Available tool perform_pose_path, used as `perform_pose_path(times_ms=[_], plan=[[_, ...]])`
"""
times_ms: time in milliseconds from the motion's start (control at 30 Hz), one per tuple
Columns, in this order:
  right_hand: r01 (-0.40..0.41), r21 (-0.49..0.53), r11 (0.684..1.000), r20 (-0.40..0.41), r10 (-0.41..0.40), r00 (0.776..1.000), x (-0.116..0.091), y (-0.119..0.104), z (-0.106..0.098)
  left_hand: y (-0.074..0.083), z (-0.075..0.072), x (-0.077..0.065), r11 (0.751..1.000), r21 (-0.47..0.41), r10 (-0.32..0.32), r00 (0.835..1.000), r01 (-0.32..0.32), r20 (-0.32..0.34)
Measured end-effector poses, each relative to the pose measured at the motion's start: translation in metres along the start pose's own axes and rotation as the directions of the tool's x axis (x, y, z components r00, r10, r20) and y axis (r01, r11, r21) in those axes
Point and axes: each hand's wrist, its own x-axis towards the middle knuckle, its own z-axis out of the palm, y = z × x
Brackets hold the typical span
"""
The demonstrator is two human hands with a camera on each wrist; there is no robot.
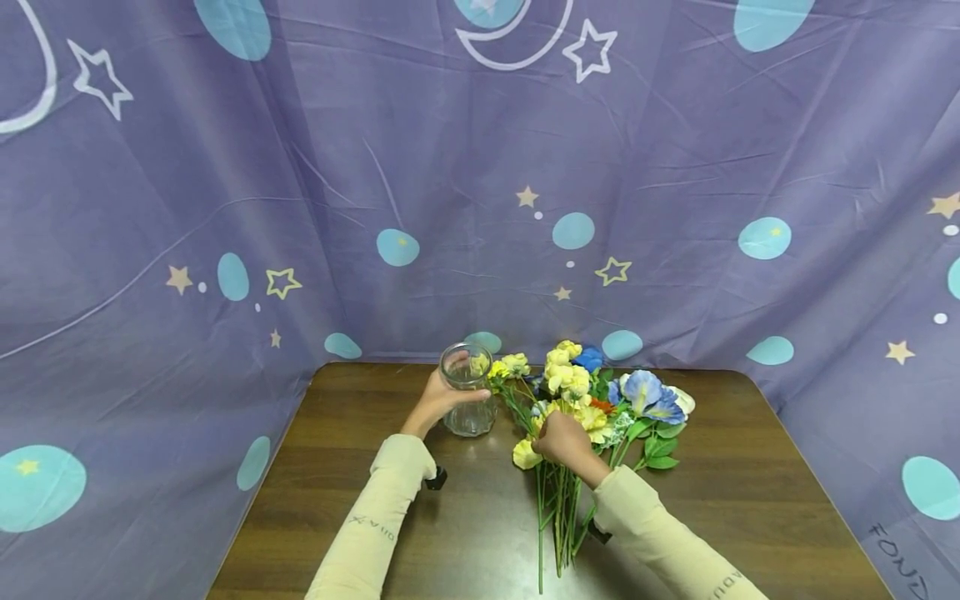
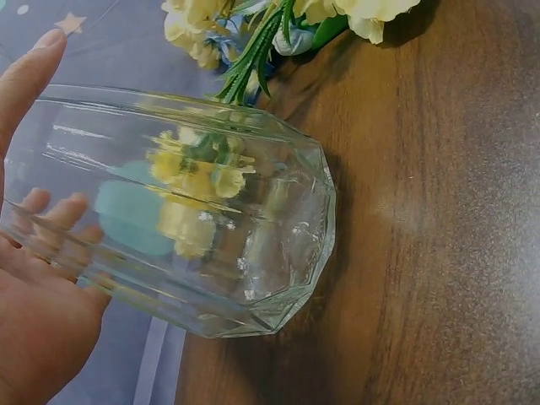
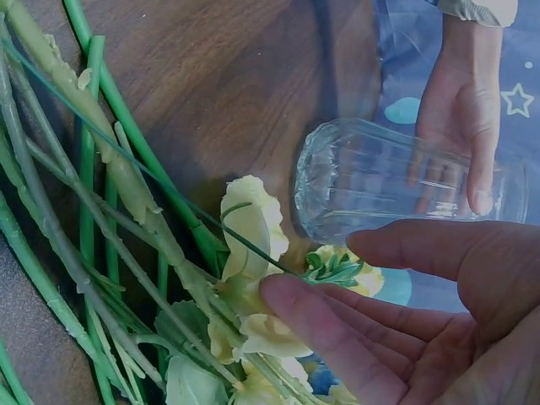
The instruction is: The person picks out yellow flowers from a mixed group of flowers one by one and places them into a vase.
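A clear, faceted glass vase (image 1: 469,417) stands upright on the wooden table. My left hand (image 1: 447,395) holds it around its upper part, thumb on the near side; through the glass in the left wrist view, fingers (image 2: 63,221) show behind it. My right hand (image 1: 562,440) is over a pile of artificial flowers. Its thumb and index finger are apart in the right wrist view, with the index fingertip (image 3: 283,291) at a pale yellow flower (image 3: 251,232). A thin green stem (image 3: 190,201) runs toward the gap between them.
Blue flowers (image 1: 647,396) and green leaves (image 1: 662,450) lie at the pile's right side. Several long green stems (image 1: 558,525) point toward the table's near edge. Small yellow flowers (image 1: 498,371) lie beside the vase. A purple patterned cloth (image 1: 465,150) hangs behind the table (image 1: 727,500).
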Motion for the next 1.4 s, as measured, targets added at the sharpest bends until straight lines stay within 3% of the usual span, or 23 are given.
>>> perform_pose_path(times_ms=[300, 633, 1067, 1400], plan=[[-0.012, -0.025, 1.000, 0.011, 0.012, 1.000, 0.006, 0.005, 0.009, -0.010, 0.003, 0.000, 1.000, 0.027, 0.010, 1.000, -0.009, -0.023], [-0.055, -0.079, 0.995, 0.028, 0.057, 0.998, 0.015, -0.003, 0.008, -0.011, 0.001, 0.002, 0.997, 0.075, -0.014, 0.999, 0.016, -0.030], [-0.088, -0.229, 0.969, 0.026, 0.096, 0.995, 0.020, -0.016, 0.011, -0.011, 0.000, 0.002, 0.994, 0.101, -0.047, 0.998, 0.050, -0.032], [-0.113, -0.225, 0.968, 0.068, 0.132, 0.989, 0.025, -0.018, 0.009, -0.010, 0.000, 0.003, 0.992, 0.112, -0.050, 0.998, 0.053, -0.023]])
